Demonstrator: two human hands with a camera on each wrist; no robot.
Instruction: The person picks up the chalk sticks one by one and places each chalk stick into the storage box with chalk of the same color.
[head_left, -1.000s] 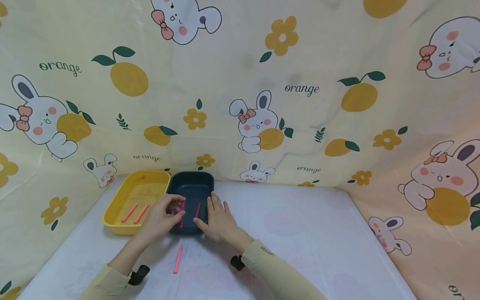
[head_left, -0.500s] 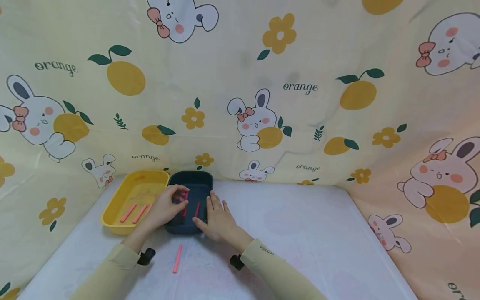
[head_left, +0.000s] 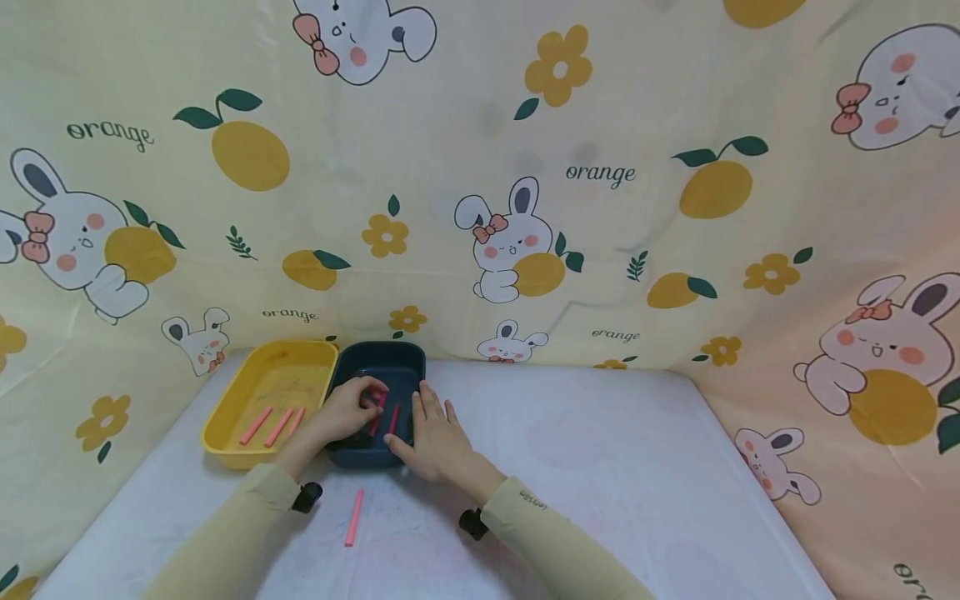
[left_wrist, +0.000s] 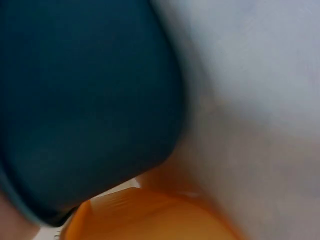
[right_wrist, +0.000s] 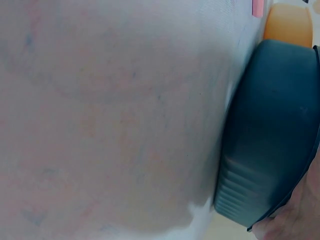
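My left hand (head_left: 345, 411) reaches into a dark blue tray (head_left: 367, 459), fingers and thumb curled around a pink chalk-like stick (head_left: 373, 427), partly hidden by the fingertips. Right beside it another pink stick (head_left: 393, 418) lies in the tray, near my right thumb. My right hand (head_left: 442, 446) rests along the tray's right rim with its fingers straight. In the left wrist view the dark tray's outer wall (left_wrist: 95, 100) fills much of the picture. The right wrist view has the same tray's side (right_wrist: 270, 125) with part of the right hand (right_wrist: 297, 210) at its rim.
A yellow tray (head_left: 217, 450) stands against the dark tray's left side, with three pink sticks (head_left: 279, 427) visible in it. One loose pink stick (head_left: 354, 518) lies on the white tabletop (head_left: 585, 483) in front. A printed cloth (head_left: 450, 125) hangs behind.
My left hand has moved rightward inside the dark tray, carrying the stick closer to the one near my right thumb. My right hand has stayed in place on the rim.
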